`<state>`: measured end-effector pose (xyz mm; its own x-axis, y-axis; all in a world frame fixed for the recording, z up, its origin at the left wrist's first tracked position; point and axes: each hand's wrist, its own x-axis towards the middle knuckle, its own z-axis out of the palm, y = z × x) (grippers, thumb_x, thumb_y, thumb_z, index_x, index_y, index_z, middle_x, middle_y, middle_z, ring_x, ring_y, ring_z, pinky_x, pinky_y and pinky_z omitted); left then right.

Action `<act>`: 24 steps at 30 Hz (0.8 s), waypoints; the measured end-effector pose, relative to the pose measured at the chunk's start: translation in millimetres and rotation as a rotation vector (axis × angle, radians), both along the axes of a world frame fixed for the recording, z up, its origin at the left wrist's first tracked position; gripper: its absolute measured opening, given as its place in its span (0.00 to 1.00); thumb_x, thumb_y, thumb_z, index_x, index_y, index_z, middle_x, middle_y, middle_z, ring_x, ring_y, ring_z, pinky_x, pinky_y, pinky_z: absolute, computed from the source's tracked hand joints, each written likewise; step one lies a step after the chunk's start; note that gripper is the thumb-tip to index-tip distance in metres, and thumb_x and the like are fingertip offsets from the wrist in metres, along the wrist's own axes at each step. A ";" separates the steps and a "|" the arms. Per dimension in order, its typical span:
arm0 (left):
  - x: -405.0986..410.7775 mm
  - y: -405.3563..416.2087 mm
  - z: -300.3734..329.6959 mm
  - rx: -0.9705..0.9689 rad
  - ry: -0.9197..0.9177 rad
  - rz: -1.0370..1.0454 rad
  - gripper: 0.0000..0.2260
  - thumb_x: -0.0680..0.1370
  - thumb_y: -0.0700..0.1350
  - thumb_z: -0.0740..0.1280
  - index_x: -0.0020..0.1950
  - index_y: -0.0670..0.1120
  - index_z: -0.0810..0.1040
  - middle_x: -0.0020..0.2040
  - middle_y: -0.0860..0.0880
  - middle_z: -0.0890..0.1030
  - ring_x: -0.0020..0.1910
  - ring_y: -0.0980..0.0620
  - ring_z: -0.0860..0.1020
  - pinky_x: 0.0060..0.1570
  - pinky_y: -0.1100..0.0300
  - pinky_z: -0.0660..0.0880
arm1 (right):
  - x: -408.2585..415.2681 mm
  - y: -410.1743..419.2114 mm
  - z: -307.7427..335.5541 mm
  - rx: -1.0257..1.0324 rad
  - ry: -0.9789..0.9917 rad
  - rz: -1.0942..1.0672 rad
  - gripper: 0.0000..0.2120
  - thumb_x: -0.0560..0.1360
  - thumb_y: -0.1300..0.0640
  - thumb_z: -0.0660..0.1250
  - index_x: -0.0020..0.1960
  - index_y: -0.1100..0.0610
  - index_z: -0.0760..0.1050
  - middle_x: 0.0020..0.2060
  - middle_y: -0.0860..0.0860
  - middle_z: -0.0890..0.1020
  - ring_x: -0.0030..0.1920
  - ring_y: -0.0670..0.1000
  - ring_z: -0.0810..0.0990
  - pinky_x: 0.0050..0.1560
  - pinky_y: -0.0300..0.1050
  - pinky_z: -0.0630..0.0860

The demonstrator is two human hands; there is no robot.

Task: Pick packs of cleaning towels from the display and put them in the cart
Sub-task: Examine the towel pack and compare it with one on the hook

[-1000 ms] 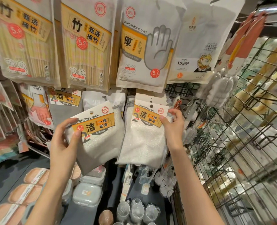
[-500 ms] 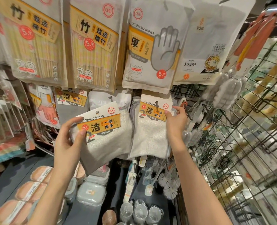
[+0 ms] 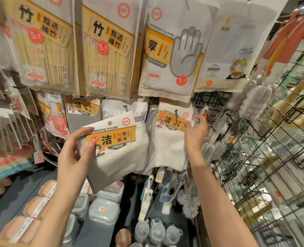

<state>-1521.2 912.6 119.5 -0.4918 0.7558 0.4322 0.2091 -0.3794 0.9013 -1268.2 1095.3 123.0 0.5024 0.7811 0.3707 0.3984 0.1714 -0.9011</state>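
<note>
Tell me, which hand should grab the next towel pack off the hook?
The right hand, probably. It already pinches the hanging pack of cleaning towels by its card edge on the display. The left hand is busy holding another towel pack.

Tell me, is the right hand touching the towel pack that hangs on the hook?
Touching. The head view shows the right hand pinching the hanging towel pack at its card's right edge.

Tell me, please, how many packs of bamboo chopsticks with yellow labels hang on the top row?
2: one pack of bamboo chopsticks at far left, the other beside it, left of the white disposable-gloves pack. More may hang hidden behind them.
</note>
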 end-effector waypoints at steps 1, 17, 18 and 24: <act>0.8 -1.0 1.3 0.005 0.005 -0.002 0.16 0.78 0.39 0.65 0.52 0.63 0.76 0.54 0.66 0.78 0.53 0.59 0.76 0.46 0.70 0.73 | 0.3 -1.7 0.8 0.001 0.001 0.004 0.13 0.72 0.58 0.70 0.55 0.56 0.73 0.58 0.51 0.76 0.56 0.47 0.72 0.49 0.41 0.64; 33.7 1.8 6.8 0.004 -0.003 -0.122 0.15 0.77 0.39 0.66 0.53 0.61 0.75 0.52 0.70 0.78 0.54 0.66 0.76 0.50 0.73 0.72 | 14.7 -69.6 5.6 0.060 0.036 0.242 0.11 0.73 0.60 0.70 0.53 0.53 0.73 0.53 0.51 0.71 0.52 0.48 0.75 0.57 0.40 0.74; 37.0 3.1 6.9 0.000 0.014 -0.126 0.15 0.77 0.39 0.66 0.53 0.61 0.75 0.52 0.71 0.77 0.54 0.67 0.75 0.50 0.73 0.72 | 12.8 -75.8 9.4 0.050 0.055 0.327 0.10 0.73 0.60 0.69 0.52 0.53 0.73 0.51 0.52 0.74 0.50 0.48 0.76 0.55 0.38 0.75; 55.3 19.5 8.3 0.016 0.007 -0.238 0.17 0.78 0.38 0.66 0.57 0.61 0.74 0.57 0.63 0.78 0.60 0.55 0.76 0.60 0.55 0.73 | 4.7 -95.3 25.0 -0.100 0.049 0.752 0.17 0.72 0.50 0.67 0.60 0.50 0.73 0.59 0.44 0.76 0.60 0.40 0.74 0.63 0.40 0.70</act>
<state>-1465.9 932.1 127.8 -0.2977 0.8428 0.4484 0.1187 -0.4333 0.8934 -1263.5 1000.0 147.9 -0.1645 0.9485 0.2708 0.1661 0.2973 -0.9402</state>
